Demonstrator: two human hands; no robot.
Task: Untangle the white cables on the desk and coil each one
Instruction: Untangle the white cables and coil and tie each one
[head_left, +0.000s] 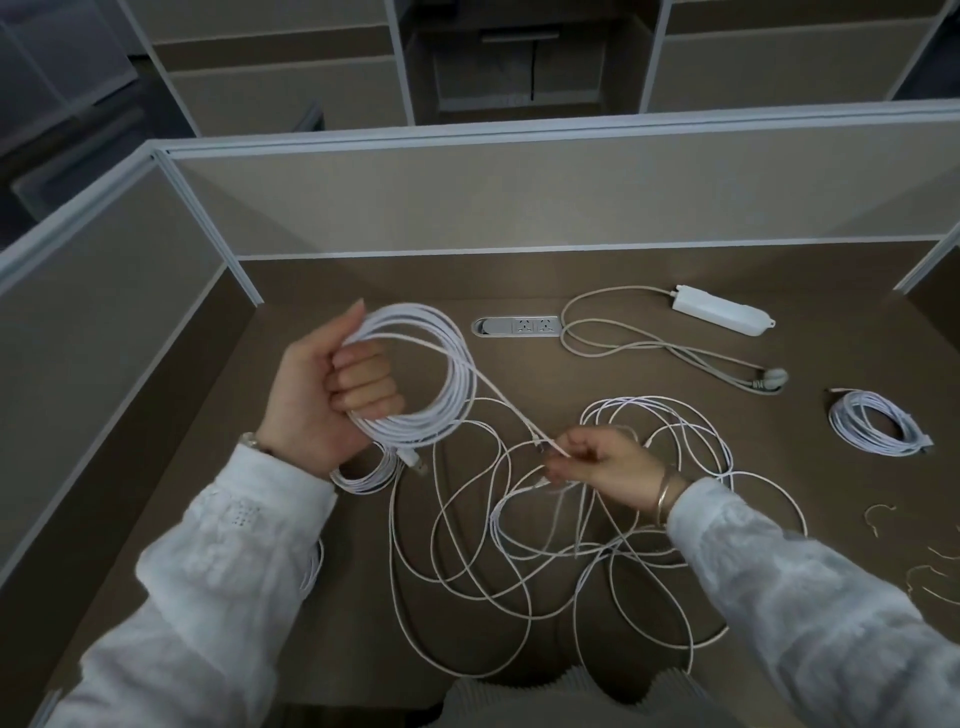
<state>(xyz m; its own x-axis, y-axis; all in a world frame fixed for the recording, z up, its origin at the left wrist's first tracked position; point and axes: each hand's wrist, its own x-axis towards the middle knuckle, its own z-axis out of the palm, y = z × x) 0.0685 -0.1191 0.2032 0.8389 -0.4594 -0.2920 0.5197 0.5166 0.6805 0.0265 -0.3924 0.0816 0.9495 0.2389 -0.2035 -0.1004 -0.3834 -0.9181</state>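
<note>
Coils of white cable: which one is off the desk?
The big coil, gripped in the left hand. The coil at the right edge and the one under the left wrist lie flat.

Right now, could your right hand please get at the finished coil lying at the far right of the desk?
Probably not yet. The right hand is pinching the tail of the cable that the left hand is coiling. The finished coil lies in the open with nothing on it, so once that tail is released the way looks free.
</note>
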